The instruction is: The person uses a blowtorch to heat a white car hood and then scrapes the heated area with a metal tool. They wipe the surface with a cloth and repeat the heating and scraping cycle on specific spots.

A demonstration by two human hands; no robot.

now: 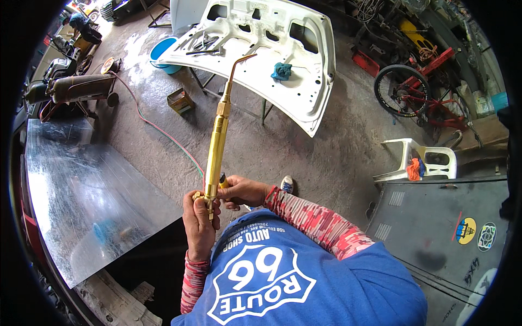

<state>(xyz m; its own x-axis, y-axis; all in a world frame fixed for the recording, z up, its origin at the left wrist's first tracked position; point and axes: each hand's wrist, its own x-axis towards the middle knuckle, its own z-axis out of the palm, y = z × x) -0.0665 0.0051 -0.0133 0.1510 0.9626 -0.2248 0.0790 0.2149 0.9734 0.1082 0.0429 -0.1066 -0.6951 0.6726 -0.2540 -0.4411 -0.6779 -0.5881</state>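
Note:
A brass gas welding torch [217, 146] with a thin bent copper tip points up and away from me. My left hand [200, 223] is closed around its lower end, at the valve knobs. Close beside the torch body, my right hand [243, 191] has its fingers closed around a small black-and-yellow object [223, 180]; its exact kind is hard to make out. A red and green twin hose [163, 132] runs from the gas cylinders [81, 87] at the far left to the torch. Past the torch tip lies a white car panel [261, 65] on a stand.
A teal rag [281, 71] lies on the panel. A blue basin [165, 51] and a square tin [180, 101] stand on the floor. Shiny sheet metal [92, 206] lies at left. At right are a white plastic chair [418, 160], a bicycle wheel [402, 91] and a dark cabinet [429, 217].

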